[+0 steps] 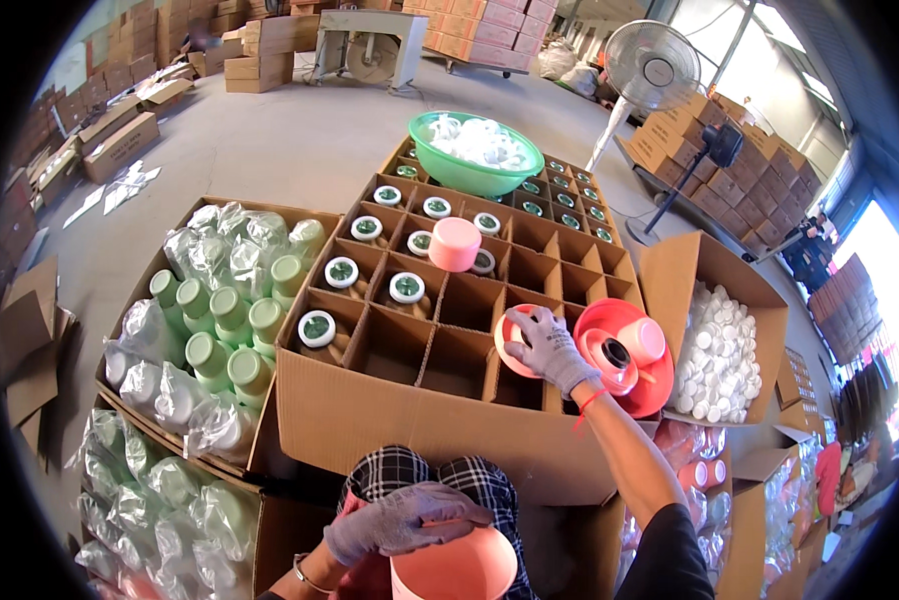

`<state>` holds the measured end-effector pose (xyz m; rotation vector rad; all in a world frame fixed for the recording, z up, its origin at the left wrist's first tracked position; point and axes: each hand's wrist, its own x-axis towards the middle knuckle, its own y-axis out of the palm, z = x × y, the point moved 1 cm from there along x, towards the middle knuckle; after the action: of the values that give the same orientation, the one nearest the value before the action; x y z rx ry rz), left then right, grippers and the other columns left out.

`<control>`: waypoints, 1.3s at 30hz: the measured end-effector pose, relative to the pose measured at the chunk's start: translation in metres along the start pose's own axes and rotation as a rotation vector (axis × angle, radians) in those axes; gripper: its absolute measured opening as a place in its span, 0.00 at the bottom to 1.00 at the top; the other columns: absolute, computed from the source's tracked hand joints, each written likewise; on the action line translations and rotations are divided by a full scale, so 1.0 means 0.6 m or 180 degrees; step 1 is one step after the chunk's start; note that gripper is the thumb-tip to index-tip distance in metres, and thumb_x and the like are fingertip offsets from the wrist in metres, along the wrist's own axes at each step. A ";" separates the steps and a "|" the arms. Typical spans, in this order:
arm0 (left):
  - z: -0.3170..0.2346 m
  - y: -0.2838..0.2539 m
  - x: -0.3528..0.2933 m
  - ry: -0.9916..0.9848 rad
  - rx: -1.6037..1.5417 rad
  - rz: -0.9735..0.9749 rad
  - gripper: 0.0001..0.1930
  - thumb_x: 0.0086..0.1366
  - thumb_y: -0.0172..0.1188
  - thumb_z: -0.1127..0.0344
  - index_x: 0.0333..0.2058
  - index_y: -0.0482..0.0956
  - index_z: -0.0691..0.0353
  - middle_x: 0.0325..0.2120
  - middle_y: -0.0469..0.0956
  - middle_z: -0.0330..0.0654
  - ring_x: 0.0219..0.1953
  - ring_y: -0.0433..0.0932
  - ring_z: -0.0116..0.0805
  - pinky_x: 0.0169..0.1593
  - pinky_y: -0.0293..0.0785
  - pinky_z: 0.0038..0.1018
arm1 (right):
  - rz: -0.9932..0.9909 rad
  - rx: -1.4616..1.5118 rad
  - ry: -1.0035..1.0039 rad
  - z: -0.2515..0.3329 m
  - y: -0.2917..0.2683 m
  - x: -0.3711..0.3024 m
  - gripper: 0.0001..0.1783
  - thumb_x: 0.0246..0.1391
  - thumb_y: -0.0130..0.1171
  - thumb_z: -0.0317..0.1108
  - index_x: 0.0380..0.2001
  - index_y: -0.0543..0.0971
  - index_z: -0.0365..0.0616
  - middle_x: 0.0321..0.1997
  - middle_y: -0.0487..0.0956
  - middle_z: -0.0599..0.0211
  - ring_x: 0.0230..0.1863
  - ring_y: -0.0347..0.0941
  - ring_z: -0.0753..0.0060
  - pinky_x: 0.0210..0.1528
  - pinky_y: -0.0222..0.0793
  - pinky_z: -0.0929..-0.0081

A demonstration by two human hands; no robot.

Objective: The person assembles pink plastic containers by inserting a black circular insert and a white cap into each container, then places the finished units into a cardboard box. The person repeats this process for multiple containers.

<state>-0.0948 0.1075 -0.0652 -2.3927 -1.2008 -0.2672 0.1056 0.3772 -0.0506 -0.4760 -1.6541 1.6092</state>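
Nearest the lens, the person's gloved left hand (401,520) lies curled over the rim of a pink tub (456,565) held at the lap; the tub's lower part is cut off by the bottom edge of the view, and whether anything is inside cannot be seen. Farther out, the gloved right hand (549,348) is closed on a pink lid (510,340) at the near right corner of the large divided carton (409,400), fingers wrapped over the lid's rim; what sits in the cell beneath it is hidden by hand and lid.

Cardboard partitions split this carton into square cells. Several cells toward its left and far side hold jars with white caps (341,272), while the nearer cells look empty and dark. One pink tub stands upside down (455,244) on the dividers, mid-carton. At the far end a green basin (474,152) rests on the partitions, heaped with white caps.

Just right of the right hand, a red basin (624,355) holds pink lids and a dark roll, hard to identify. Beyond it an open carton of white caps (719,350) stands. To the left, a box (214,330) holds green-capped bottles in clear plastic wrap, with more wrapped bottles (159,500) below, blurred at the frame's rim.
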 end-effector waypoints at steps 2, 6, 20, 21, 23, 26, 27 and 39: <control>0.018 0.005 -0.008 0.0079 -0.0215 -0.0054 0.19 0.68 0.54 0.59 0.56 0.76 0.55 0.54 0.75 0.39 0.55 0.73 0.41 0.59 0.66 0.38 | -0.0113 0.0556 -0.0047 -0.011 0.002 0.032 0.23 0.52 0.63 0.41 0.50 0.75 0.46 0.51 0.73 0.47 0.53 0.70 0.42 0.56 0.68 0.54; 0.011 -0.005 -0.012 -0.0287 -0.0392 -0.0185 0.16 0.68 0.58 0.65 0.54 0.78 0.58 0.52 0.77 0.38 0.55 0.73 0.37 0.61 0.63 0.36 | -0.1049 0.0861 -0.0470 0.038 -0.036 0.146 0.18 0.53 0.62 0.35 0.47 0.77 0.43 0.49 0.75 0.47 0.51 0.71 0.43 0.56 0.68 0.56; -0.001 -0.025 0.002 0.0248 -0.0450 -0.0963 0.17 0.60 0.61 0.64 0.48 0.79 0.60 0.41 0.78 0.46 0.46 0.75 0.48 0.52 0.69 0.40 | -0.1125 -0.0103 0.1053 -0.202 0.001 0.370 0.19 0.48 0.64 0.43 0.39 0.80 0.42 0.42 0.79 0.48 0.48 0.75 0.46 0.52 0.71 0.58; 0.001 -0.025 0.000 0.0232 -0.0410 -0.0996 0.18 0.60 0.61 0.64 0.49 0.79 0.60 0.42 0.78 0.46 0.47 0.75 0.47 0.53 0.69 0.40 | -0.1172 0.0201 0.0908 -0.171 -0.013 0.389 0.20 0.49 0.65 0.42 0.42 0.79 0.41 0.45 0.77 0.47 0.51 0.73 0.46 0.55 0.69 0.58; 0.001 -0.032 -0.005 -0.0133 -0.0791 -0.0854 0.20 0.61 0.61 0.64 0.52 0.77 0.60 0.45 0.77 0.46 0.50 0.73 0.47 0.56 0.66 0.40 | -0.1337 0.0283 0.0284 -0.154 -0.024 0.445 0.23 0.48 0.65 0.40 0.46 0.76 0.40 0.48 0.75 0.45 0.52 0.72 0.46 0.56 0.68 0.58; 0.008 -0.044 0.001 -0.0137 -0.0867 -0.0833 0.20 0.61 0.61 0.64 0.52 0.77 0.60 0.45 0.77 0.46 0.50 0.73 0.47 0.57 0.66 0.40 | -0.1369 -0.0254 -0.0386 -0.146 -0.065 0.545 0.27 0.48 0.66 0.38 0.51 0.73 0.42 0.53 0.73 0.48 0.56 0.69 0.46 0.59 0.66 0.59; 0.009 -0.046 0.003 -0.0133 -0.0911 -0.0807 0.20 0.61 0.61 0.64 0.52 0.77 0.60 0.45 0.77 0.46 0.50 0.73 0.47 0.57 0.66 0.40 | -0.1445 -0.0680 -0.0479 -0.142 -0.073 0.571 0.27 0.48 0.66 0.38 0.52 0.73 0.43 0.53 0.73 0.50 0.57 0.69 0.46 0.59 0.66 0.59; 0.040 -0.071 0.019 -0.0275 -0.1167 -0.0801 0.21 0.61 0.61 0.62 0.53 0.76 0.61 0.46 0.76 0.46 0.50 0.72 0.47 0.57 0.66 0.41 | 0.0603 0.0446 -0.1086 0.010 0.024 0.378 0.44 0.39 0.71 0.46 0.62 0.67 0.49 0.57 0.67 0.47 0.60 0.66 0.44 0.65 0.63 0.57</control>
<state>-0.1228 0.1493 -0.0690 -2.5753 -1.6159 -0.5060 -0.0468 0.5396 -0.0044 -0.3048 -1.7665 2.0212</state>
